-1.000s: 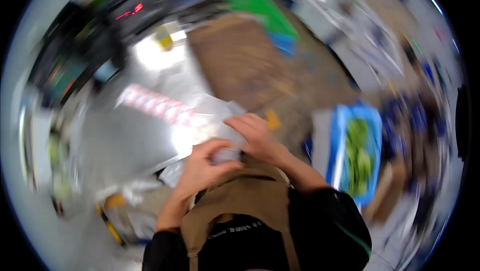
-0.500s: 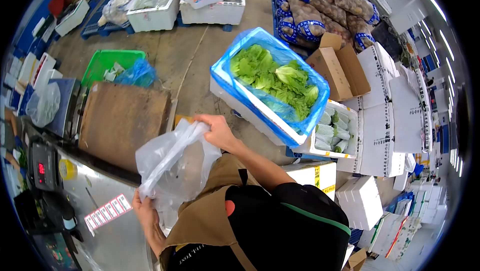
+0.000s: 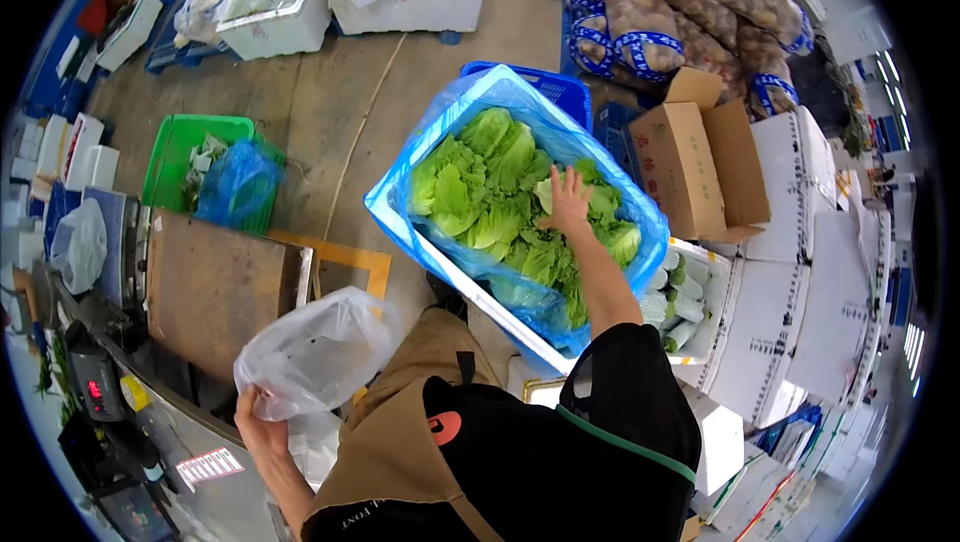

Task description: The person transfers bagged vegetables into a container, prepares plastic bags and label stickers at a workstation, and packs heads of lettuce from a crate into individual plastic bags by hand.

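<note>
My left hand (image 3: 262,424) grips the rim of a clear plastic bag (image 3: 325,352), which hangs puffed out in front of my apron. Fingers spread, my right hand (image 3: 567,200) reaches over the heads of leafy lettuce (image 3: 490,192) and seems to touch the leaves; it holds nothing. The lettuce fills a white foam box (image 3: 490,307) lined with a blue plastic bag (image 3: 640,207).
Left of me are a wooden board (image 3: 220,287), a green crate (image 3: 165,167) and a scale display (image 3: 95,387). Right of the lettuce stand a cardboard box (image 3: 680,167), a box of netted vegetables (image 3: 685,307) and stacked white cartons (image 3: 770,282). Sacks (image 3: 640,22) lie behind.
My right hand has let go of the plastic bag and moved right, over to the lettuce. My left hand still holds the bag, now hanging open. The view has shifted closer to the lettuce box.
</note>
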A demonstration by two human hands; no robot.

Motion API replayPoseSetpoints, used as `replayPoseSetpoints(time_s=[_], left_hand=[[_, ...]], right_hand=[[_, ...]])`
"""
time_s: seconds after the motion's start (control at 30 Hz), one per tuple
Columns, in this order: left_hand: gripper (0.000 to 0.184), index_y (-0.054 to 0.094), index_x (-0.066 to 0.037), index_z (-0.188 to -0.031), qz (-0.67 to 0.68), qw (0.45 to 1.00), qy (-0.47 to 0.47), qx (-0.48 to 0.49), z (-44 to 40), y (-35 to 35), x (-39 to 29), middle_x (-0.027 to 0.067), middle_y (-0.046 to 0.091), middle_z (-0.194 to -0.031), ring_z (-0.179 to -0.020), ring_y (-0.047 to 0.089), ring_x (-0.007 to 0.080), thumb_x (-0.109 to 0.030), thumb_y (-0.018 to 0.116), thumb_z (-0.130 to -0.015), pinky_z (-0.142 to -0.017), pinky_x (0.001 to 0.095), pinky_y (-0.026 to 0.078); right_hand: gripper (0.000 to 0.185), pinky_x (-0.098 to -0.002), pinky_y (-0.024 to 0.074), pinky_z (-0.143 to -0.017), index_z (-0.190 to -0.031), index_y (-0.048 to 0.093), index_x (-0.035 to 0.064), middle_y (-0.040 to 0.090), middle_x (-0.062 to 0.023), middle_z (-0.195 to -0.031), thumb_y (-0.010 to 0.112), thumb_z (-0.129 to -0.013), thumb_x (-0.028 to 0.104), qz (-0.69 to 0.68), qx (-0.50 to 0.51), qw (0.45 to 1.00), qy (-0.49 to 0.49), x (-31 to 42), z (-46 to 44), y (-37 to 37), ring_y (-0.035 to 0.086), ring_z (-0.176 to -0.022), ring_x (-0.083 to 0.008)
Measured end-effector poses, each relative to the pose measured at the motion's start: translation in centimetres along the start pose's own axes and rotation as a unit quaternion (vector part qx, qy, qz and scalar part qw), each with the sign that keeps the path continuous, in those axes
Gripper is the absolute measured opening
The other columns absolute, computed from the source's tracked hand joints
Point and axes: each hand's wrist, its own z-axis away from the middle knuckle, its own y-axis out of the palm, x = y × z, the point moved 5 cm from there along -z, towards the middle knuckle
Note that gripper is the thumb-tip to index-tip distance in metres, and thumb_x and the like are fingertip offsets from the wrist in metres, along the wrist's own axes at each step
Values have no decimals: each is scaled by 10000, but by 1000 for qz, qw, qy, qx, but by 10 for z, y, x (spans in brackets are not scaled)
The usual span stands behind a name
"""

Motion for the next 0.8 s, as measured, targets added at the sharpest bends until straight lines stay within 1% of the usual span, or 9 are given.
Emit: replayPoseSetpoints(time_s=[0.07, 0.23, 0.33, 0.37, 0.47, 0.53, 0.6, 0.7, 0.8], left_hand=[[194, 576, -12, -964, -22, 1000, 13, -6, -2, 33, -6, 40, 573, -856, -823, 551, 166, -124, 590, -806, -776, 301, 438], [308, 539, 0, -1066, -85, 994, 61, 15, -5, 105, -21, 43, 565, -894, -847, 550, 165, -107, 603, -785, -798, 293, 435], [348, 531, 1, -1092, -69, 995, 61, 35, -15, 143, -26, 50, 566, -913, -865, 552, 173, -107, 611, -770, -813, 294, 434], [324, 535, -16, -1067, -85, 992, 59, 71, -21, 153, -27, 36, 557, -896, -853, 547, 163, -131, 620, -776, -801, 291, 434], [261, 540, -35, -1012, -109, 987, 47, 107, -40, 189, -26, 12, 539, -848, -820, 539, 143, -154, 624, -796, -771, 288, 433], [196, 535, -50, -974, -125, 977, 58, 162, -51, 224, -21, -18, 481, -765, -716, 480, 98, -174, 613, -843, -687, 258, 417], [185, 532, -48, -978, -124, 966, 65, 219, -67, 256, -12, -29, 457, -741, -665, 441, 79, -180, 600, -868, -637, 237, 406], [198, 527, -37, -988, -137, 957, 118, 228, -71, 310, 1, -40, 433, -726, -620, 391, 59, -199, 586, -890, -573, 214, 380], [205, 547, -67, -948, -176, 933, 170, 265, -71, 349, 17, -58, 429, -674, -588, 382, 45, -257, 596, -888, -544, 212, 364]], right_hand=[[1290, -578, 167, -1069, -1450, -33, 215, 49, -166, -1492, 838, -537, 485, 45, 41, 998, -11, -13, -9, 12, 88, -1364, -386], [1177, -563, 284, -974, -1447, 33, 302, 333, -168, -1350, 829, -580, 274, -39, -56, 997, -34, -37, -27, 27, 346, -1220, -399], [1088, -543, 299, -974, -1443, 113, 262, 379, -189, -1304, 799, -599, 226, -212, -73, 973, -58, -60, -20, 1, 381, -1191, -385], [994, -491, 381, -941, -1430, 180, 200, 429, -182, -1265, 757, -620, 200, -304, -105, 946, -53, -73, -12, -15, 462, -1134, -347], [954, -424, 461, -880, -1419, 215, 133, 475, -148, -1226, 743, -627, 198, -704, -102, 702, -19, -109, 10, -42, 531, -1065, -302], [838, -396, 507, -815, -1385, 274, 53, 504, -148, -1215, 699, -693, 259, -843, -90, 530, 10, -119, 38, -61, 582, -986, -280], [836, -422, 494, -843, -1382, 300, 73, 517, -150, -1206, 681, -703, 377, -946, 3, 323, 25, -122, 50, -38, 543, -1063, -298], [764, -430, 478, -880, -1328, 403, 71, 532, -152, -1208, 631, -715, 466, -977, 61, 192, -65, -96, 81, -66, 550, -1067, -306], [754, -429, 472, -893, -1313, 420, 61, 540, -151, -1203, 612, -723, 488, -973, 121, 136, -143, -46, 107, -108, 555, -1062, -304]])
